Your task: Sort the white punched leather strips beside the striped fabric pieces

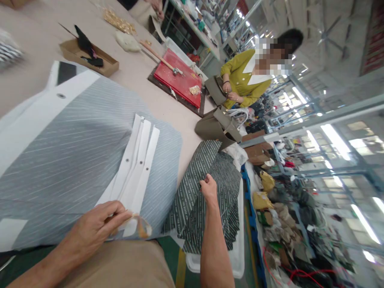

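My left hand [100, 222] is closed in a pinch at the near edge of the table, beside white strips [141, 160] with metal eyelets. At its fingertips is a translucent, brownish loop [139, 227], too blurred to name. The strips lie on a large grey-blue striped sheet [90, 120]. My right hand [209, 187] reaches out to the right, fingers pinched on a dark green printed fabric piece [195, 176]. More pieces of the same print [223, 188] lie beneath and beside it, over a white tray [238, 264].
Olive handbags [217, 124] stand beyond the fabric, where a person in a yellow top [246, 82] handles one. Farther back are a red board [180, 76] with a hammer [162, 58] on it, and a cardboard tray [111, 68]. Another person's hands [157, 8] show at the top.
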The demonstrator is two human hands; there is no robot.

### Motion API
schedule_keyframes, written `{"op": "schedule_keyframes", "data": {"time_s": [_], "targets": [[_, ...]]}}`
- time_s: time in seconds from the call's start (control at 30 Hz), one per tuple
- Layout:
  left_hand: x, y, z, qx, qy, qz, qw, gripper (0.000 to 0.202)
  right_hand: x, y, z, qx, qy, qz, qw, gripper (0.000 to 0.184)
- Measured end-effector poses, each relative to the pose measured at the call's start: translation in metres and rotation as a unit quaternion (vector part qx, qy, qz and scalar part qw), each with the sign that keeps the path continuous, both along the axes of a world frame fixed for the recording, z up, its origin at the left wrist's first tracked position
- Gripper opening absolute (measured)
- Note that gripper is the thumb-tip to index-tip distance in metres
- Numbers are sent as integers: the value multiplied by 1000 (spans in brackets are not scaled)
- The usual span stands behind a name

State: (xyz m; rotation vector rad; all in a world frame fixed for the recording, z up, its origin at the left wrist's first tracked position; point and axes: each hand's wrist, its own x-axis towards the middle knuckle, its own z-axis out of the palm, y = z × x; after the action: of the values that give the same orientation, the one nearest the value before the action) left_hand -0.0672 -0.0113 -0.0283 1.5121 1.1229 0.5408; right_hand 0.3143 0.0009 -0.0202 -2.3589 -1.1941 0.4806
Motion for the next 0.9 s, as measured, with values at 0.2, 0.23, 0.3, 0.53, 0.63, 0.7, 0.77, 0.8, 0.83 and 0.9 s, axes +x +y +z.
{"op": "schedule_keyframes", "data": {"time_s": [0.2, 0.23, 0.3, 0.53, 0.63, 0.7, 0.77, 0.8, 0.83, 0.9], "targets": [[14, 3, 3, -58, -63, 9, 996, 47, 103, -66, 60, -19, -93, -179, 979, 54], [16, 4, 6, -50, -58, 13, 997, 47, 110, -72, 64, -34, -129, -193, 972, 55], [20, 5, 11, -2, -40, 12, 999, 48, 105, -78, 66, -40, -191, -198, 961, 56], [23, 5, 7, 246, 20, -26, 969, 50, -77, -51, 55, 51, 183, 186, 964, 24], [18, 2, 4, 290, 65, -39, 954, 51, -146, -41, 59, 86, 196, 365, 906, 21], [14, 0, 3, 307, 91, -43, 947, 51, -167, -37, 58, 98, 160, 435, 881, 19], [10, -2, 2, 305, 106, -44, 945, 51, -172, -32, 55, 96, 114, 479, 865, 14], [9, -2, 1, 295, 108, -43, 949, 49, -172, -30, 52, 94, 91, 493, 860, 13], [7, -2, 1, 280, 103, -40, 954, 46, -172, -28, 49, 92, 69, 503, 857, 13], [5, 0, -1, 240, 80, -30, 967, 38, -172, -25, 43, 92, 36, 512, 853, 12]]}}
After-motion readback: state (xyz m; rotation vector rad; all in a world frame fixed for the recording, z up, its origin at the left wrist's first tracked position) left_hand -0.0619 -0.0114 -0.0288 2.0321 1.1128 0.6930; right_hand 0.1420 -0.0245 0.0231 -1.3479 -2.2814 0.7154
